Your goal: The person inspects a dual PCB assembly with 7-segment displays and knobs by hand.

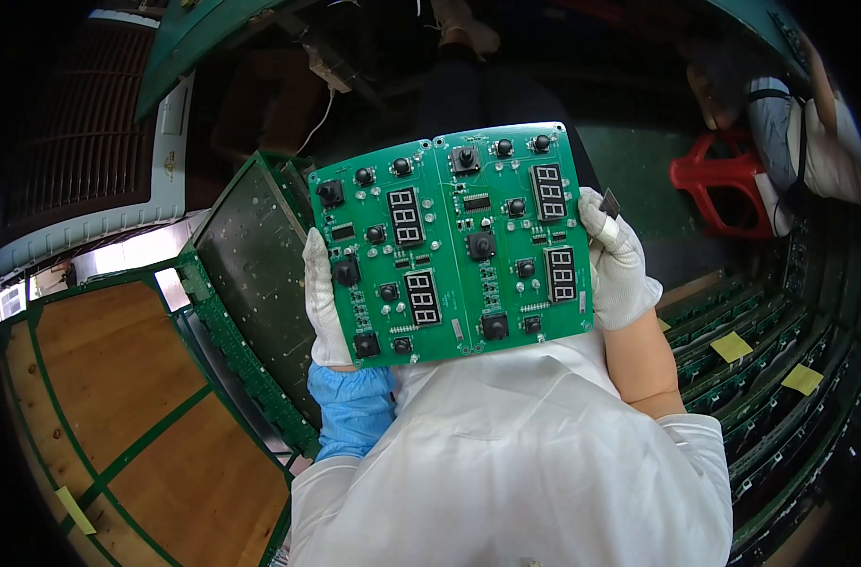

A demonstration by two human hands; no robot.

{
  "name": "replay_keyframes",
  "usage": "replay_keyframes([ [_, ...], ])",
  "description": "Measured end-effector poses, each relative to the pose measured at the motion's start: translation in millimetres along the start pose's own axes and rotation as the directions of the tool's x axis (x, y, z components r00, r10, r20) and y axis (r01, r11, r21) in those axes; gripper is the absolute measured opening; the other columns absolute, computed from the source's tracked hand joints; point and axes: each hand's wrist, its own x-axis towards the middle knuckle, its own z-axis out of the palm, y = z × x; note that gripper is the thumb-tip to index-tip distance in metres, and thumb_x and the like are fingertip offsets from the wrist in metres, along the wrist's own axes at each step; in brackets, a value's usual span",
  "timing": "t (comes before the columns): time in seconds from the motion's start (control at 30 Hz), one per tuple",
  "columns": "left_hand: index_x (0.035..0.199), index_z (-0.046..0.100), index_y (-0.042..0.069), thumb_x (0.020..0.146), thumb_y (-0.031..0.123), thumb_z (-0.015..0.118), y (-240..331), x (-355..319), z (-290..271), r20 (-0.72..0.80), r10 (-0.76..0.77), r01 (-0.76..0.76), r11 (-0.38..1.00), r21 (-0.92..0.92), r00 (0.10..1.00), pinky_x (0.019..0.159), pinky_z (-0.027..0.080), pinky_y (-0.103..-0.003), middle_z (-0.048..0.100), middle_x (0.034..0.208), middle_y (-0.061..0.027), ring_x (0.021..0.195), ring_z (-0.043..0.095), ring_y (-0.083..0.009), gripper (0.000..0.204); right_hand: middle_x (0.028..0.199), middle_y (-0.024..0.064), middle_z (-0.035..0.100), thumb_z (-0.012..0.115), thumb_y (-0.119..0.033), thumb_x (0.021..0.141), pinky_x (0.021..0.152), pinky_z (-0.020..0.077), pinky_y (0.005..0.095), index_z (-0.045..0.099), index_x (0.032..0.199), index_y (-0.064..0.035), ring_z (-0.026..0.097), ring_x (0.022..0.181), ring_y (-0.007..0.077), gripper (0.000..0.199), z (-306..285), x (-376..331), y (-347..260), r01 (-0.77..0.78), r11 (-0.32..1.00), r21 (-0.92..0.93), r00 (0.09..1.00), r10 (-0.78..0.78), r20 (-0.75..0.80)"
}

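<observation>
A green circuit board panel (454, 283) is held up in front of my body, its component side facing the camera. A seam runs down its middle, and each half carries black push buttons, dark chips and digit displays (406, 217). My left hand (323, 307), in a white glove with a blue sleeve cover (353, 402), grips the left edge; most of its fingers are behind the board. On the right edge my right hand (623, 269), also gloved, is closed round the board. A small dark flat piece (611, 203) sticks out at its fingertips.
To the left stand a dark green panel (255, 255) and a wooden board in a green frame (119, 435). Slotted green racks (761, 406) with yellow notes fill the lower right. Beyond them are a red stool (723, 189) and a seated person (808, 132).
</observation>
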Motion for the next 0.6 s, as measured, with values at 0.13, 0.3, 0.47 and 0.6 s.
replay_keyframes([
  [0.13,0.116,0.049,0.01,0.086,0.038,0.044,-1,-1,-4,-0.102,0.041,-0.039,0.999,0.025,0.994,0.078,0.049,-0.036,0.054,0.111,-0.0088,0.094,0.056,-0.0214,0.042,0.092,0.0087,0.06,0.053,-0.016,0.083,0.071,0.0513,0.0281,0.052,0.1,-0.0008,0.061,0.081,0.0155,0.023,-8,0,1,0.019,1.0,0.0,0.998,-0.019,0.059],
  [0.3,0.117,0.047,0.006,0.089,0.035,0.039,0,-5,5,0.006,0.074,-0.074,0.996,0.046,0.997,0.075,0.052,-0.035,0.055,0.109,-0.0113,0.091,0.058,-0.0217,0.041,0.097,0.01,0.059,0.053,-0.016,0.083,0.076,0.0499,0.0305,0.049,0.105,0.0013,0.059,0.086,0.0171,0.029,-3,-4,0,0.031,0.999,0.018,0.993,-0.033,0.112],
  [0.47,0.118,0.047,0.009,0.087,0.04,0.04,1,-7,-6,-0.015,0.082,-0.081,0.994,0.071,0.997,0.077,0.05,-0.037,0.054,0.112,-0.0104,0.094,0.057,-0.0226,0.044,0.087,0.0072,0.059,0.05,-0.017,0.086,0.073,0.0508,0.0271,0.052,0.092,-0.0021,0.059,0.08,0.0129,0.016,4,-7,-2,0.005,0.999,0.041,0.993,-0.01,0.114],
  [0.6,0.119,0.046,0.009,0.087,0.042,0.039,3,-7,-3,0.079,0.054,-0.06,0.995,0.075,0.995,0.079,0.05,-0.04,0.054,0.112,-0.0121,0.095,0.057,-0.0247,0.046,0.085,0.0065,0.059,0.051,-0.017,0.085,0.068,0.0482,0.0217,0.053,0.092,-0.0016,0.058,0.076,0.0104,0.017,3,-5,-2,0.082,0.994,-0.068,0.995,-0.078,0.058],
])
